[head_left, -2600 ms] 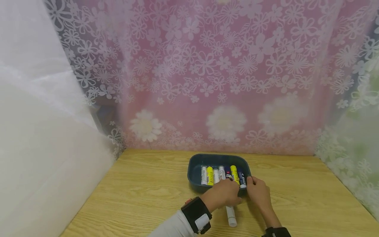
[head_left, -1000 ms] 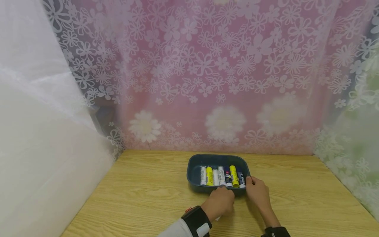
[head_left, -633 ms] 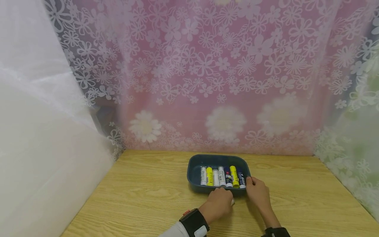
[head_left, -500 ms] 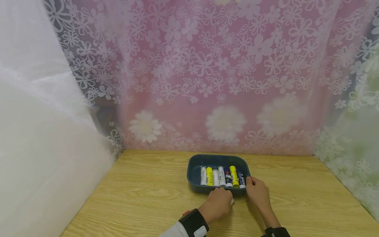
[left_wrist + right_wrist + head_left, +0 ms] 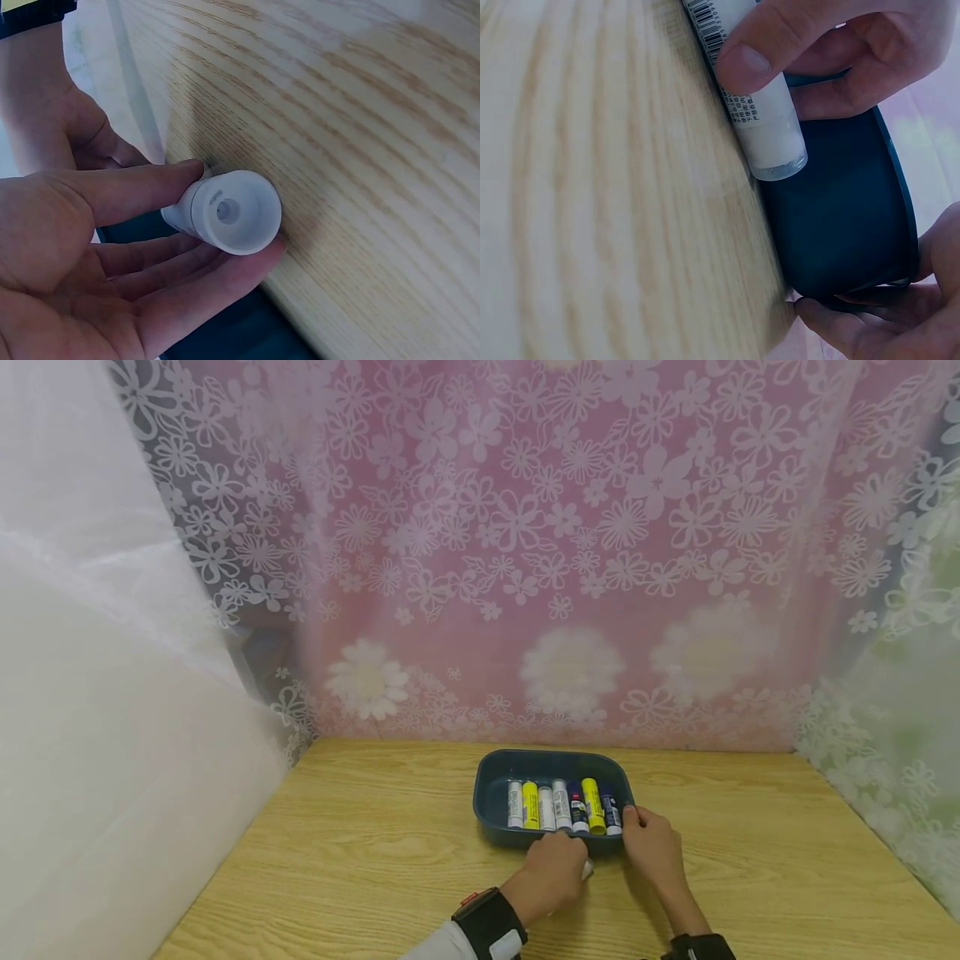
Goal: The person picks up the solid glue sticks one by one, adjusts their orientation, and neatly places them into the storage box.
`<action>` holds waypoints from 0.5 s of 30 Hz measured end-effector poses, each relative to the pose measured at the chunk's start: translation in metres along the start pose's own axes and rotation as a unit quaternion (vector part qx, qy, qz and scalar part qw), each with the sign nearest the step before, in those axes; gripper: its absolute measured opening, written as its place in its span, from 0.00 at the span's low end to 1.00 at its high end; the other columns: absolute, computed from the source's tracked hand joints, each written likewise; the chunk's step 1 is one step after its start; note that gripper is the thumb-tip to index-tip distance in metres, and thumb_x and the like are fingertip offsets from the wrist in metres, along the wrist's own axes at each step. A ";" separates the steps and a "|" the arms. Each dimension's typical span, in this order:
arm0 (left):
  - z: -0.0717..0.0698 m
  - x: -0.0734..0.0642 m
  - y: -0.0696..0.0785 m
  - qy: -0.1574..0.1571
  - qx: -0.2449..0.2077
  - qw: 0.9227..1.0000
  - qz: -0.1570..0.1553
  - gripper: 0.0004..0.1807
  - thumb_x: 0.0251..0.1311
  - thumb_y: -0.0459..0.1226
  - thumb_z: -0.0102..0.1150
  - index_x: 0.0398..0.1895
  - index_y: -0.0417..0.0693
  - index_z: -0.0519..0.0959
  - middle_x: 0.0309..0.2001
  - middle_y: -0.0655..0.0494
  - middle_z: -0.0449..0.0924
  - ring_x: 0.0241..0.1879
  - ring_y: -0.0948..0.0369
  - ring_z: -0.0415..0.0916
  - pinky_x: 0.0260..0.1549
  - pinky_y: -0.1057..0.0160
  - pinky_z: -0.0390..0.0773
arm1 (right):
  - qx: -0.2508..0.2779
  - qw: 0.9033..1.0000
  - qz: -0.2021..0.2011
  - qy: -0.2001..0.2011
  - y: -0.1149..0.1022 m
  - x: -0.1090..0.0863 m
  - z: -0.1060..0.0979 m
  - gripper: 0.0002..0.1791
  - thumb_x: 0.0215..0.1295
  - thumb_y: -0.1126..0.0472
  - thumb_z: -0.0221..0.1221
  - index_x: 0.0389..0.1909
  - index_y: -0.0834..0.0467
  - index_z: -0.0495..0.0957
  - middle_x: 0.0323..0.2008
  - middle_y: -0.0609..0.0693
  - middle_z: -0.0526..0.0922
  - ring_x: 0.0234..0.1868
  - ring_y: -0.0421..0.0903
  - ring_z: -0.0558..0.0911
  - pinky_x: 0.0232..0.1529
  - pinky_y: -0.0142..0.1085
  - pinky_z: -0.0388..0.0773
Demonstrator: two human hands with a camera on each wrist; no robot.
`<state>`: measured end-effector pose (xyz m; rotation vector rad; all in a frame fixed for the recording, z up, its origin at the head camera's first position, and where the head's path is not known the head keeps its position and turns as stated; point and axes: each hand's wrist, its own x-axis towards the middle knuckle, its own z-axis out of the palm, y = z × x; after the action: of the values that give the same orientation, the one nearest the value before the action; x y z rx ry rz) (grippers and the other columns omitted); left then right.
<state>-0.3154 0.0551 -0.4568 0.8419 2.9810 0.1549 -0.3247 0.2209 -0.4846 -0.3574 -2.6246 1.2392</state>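
Note:
My left hand [image 5: 553, 870] grips a white glue stick [image 5: 238, 212] between thumb and fingers, just in front of the dark blue plastic box [image 5: 497, 835]. Its hollow round base faces the left wrist camera, and the right wrist view shows a barcode label and a clear-edged cap end. From above, the hand hides most of this glue stick. At the box's front right corner, my right hand [image 5: 654, 853] pinches the wall, thumb at the rim and a finger low on the outside. Inside the box, several glue sticks lie side by side, among them a yellow one [image 5: 593, 807] and a dark blue one [image 5: 612, 811].
The box stands on a wood-grain table [image 5: 375, 835], toward its back edge. Behind hangs a pink flowered curtain [image 5: 562, 568]. A white sheet [image 5: 127, 693] closes off the left side, and flowered film [image 5: 900, 760] hangs at the right.
My left hand has drawn back from over the box's front rim and now grips the white glue stick that showed below it, turning it. My right hand has kept its place on the box.

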 end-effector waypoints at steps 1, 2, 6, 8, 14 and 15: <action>0.000 0.000 0.000 0.000 0.000 1.000 0.000 0.05 0.59 0.42 0.70 0.32 0.51 0.86 0.31 0.58 0.82 0.32 0.62 0.80 0.30 0.60 0.80 | 0.000 1.000 0.001 -0.002 0.000 0.000 0.000 0.25 0.78 0.55 0.42 0.61 0.68 0.77 0.59 0.70 0.79 0.63 0.72 0.75 0.58 0.64 0.72; 0.000 0.000 -0.001 0.001 0.000 1.000 0.001 0.05 0.59 0.41 0.70 0.32 0.51 0.86 0.31 0.57 0.83 0.32 0.62 0.80 0.30 0.60 0.80 | 0.000 1.000 0.001 -0.002 -0.001 0.000 0.000 0.26 0.78 0.55 0.42 0.62 0.68 0.76 0.60 0.70 0.78 0.64 0.72 0.74 0.59 0.64 0.72; -0.001 0.001 -0.001 -0.003 0.004 1.000 -0.002 0.06 0.56 0.41 0.72 0.32 0.50 0.86 0.31 0.58 0.82 0.32 0.63 0.79 0.31 0.62 0.80 | -0.003 1.000 0.001 -0.003 -0.001 0.000 0.000 0.26 0.79 0.55 0.42 0.63 0.69 0.75 0.61 0.70 0.77 0.64 0.72 0.74 0.59 0.64 0.71; -0.001 0.001 -0.001 -0.005 0.004 1.000 -0.004 0.06 0.55 0.40 0.73 0.32 0.50 0.85 0.31 0.58 0.82 0.32 0.63 0.79 0.31 0.63 0.80 | -0.004 1.000 0.001 -0.002 -0.001 0.000 0.000 0.26 0.79 0.55 0.42 0.63 0.69 0.75 0.61 0.70 0.77 0.64 0.72 0.74 0.59 0.64 0.71; 0.000 0.001 -0.003 -0.010 -0.007 1.000 -0.008 0.06 0.52 0.39 0.73 0.31 0.50 0.85 0.30 0.59 0.81 0.30 0.64 0.77 0.29 0.64 0.79 | 0.000 1.000 0.000 0.002 0.000 0.000 0.001 0.26 0.78 0.55 0.42 0.62 0.69 0.76 0.60 0.70 0.78 0.63 0.72 0.75 0.58 0.64 0.72; 0.000 0.001 -0.003 -0.012 -0.009 1.000 -0.007 0.06 0.52 0.39 0.74 0.31 0.50 0.84 0.29 0.59 0.80 0.29 0.64 0.76 0.29 0.64 0.78 | 0.000 1.000 0.000 0.003 0.000 0.000 0.001 0.26 0.78 0.55 0.42 0.62 0.68 0.76 0.60 0.70 0.78 0.63 0.72 0.75 0.58 0.64 0.72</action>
<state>-0.3178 0.0527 -0.4568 0.8147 2.9578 0.1709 -0.3247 0.2202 -0.4850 -0.3603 -2.6198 1.2357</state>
